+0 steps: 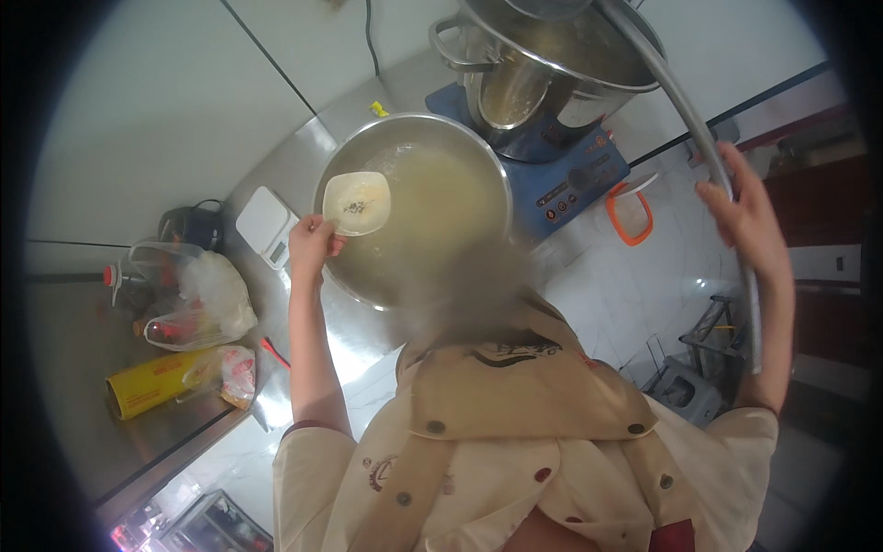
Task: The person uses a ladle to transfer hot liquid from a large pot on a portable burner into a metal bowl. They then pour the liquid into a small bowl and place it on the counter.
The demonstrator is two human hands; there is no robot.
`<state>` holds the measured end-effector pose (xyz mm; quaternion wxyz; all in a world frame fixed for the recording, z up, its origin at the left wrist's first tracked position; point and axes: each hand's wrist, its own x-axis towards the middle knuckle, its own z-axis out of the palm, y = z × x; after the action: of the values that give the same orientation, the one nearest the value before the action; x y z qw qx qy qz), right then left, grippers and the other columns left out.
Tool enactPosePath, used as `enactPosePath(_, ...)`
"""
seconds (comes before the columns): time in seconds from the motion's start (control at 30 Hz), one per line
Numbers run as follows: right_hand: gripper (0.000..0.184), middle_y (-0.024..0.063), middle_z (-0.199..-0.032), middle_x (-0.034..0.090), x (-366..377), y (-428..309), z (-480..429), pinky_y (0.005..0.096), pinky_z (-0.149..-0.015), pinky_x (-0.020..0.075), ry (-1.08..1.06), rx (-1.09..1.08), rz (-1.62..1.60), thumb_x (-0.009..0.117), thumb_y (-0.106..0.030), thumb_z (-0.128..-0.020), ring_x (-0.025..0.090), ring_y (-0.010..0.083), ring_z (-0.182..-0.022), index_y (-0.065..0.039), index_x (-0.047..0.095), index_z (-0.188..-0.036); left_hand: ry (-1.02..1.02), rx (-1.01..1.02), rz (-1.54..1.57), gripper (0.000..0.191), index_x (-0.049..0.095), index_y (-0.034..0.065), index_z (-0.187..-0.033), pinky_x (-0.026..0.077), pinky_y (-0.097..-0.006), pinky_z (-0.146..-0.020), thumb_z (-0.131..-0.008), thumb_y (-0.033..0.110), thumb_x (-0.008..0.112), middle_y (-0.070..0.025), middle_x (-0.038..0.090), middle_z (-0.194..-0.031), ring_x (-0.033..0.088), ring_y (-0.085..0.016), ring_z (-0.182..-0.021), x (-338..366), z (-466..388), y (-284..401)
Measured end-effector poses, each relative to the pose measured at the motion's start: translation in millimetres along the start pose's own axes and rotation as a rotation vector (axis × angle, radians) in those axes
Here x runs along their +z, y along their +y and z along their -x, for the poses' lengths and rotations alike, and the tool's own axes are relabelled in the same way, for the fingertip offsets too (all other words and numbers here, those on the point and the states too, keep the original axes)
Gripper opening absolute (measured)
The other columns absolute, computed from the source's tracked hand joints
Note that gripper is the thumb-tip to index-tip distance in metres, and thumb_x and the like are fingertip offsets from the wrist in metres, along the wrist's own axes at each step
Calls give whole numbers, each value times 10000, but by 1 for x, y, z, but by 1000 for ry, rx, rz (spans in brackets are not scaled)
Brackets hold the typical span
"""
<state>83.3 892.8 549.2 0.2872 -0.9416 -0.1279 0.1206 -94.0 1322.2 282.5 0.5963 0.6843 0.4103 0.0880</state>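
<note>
My left hand (314, 243) grips the edge of a small white square dish (357, 203) with dark specks at its middle, held over the left part of a large steel basin (507, 200). The basin holds a cloudy pale yellow liquid (441, 200). At the right, my right hand (741, 207) is on the long metal handle (697, 124) of a ladle, its thumb and fingers around it. The ladle's bowl (552, 5) is over a tall steel pot (476, 65) at the top, partly cut off by the picture's edge.
The pot stands on a blue induction cooker (572, 183). Left of the basin are a white digital scale (265, 224), a plastic bag with bottles (207, 297), a yellow box (162, 383) and a red-handled utensil (276, 352). An orange-rimmed container (631, 219) and a grey stool (683, 393) are at the right.
</note>
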Motion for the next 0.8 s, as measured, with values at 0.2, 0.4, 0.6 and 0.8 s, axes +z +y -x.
enactPosePath(0.2,432,75,-684,510,-29,-23,-70,266,-418,395,-133,-75,461,538,-132,-793,466,122,-469,28,462,-1188,90,-7,66,117,570,-28,-876,447,-233,-480,-805,60,542,-98,631,-653,566,-122,-505,3,17,-5)
enactPosePath(0.4,314,26,-578,476,-31,-48,-135,240,-387,394,-419,17,454,526,-78,-781,455,93,-403,59,481,-1060,130,10,50,110,562,-24,-883,440,-229,-470,-808,53,539,-98,637,-657,575,-117,-511,6,23,-8)
enactPosePath(0.6,151,-11,-574,477,-9,-41,-166,169,-337,319,-586,242,-96,547,-90,-821,412,29,-392,26,515,-913,181,-7,71,99,559,-20,-874,448,-240,-469,-801,43,539,-96,631,-641,581,-119,-515,6,29,-11)
enactPosePath(0.8,127,-27,-565,483,0,-25,-164,163,-299,291,-702,322,-643,542,-130,-870,408,30,-363,-16,541,-813,214,-26,94,92,557,-18,-866,455,-248,-472,-794,37,537,-91,627,-635,585,-125,-515,8,33,-8)
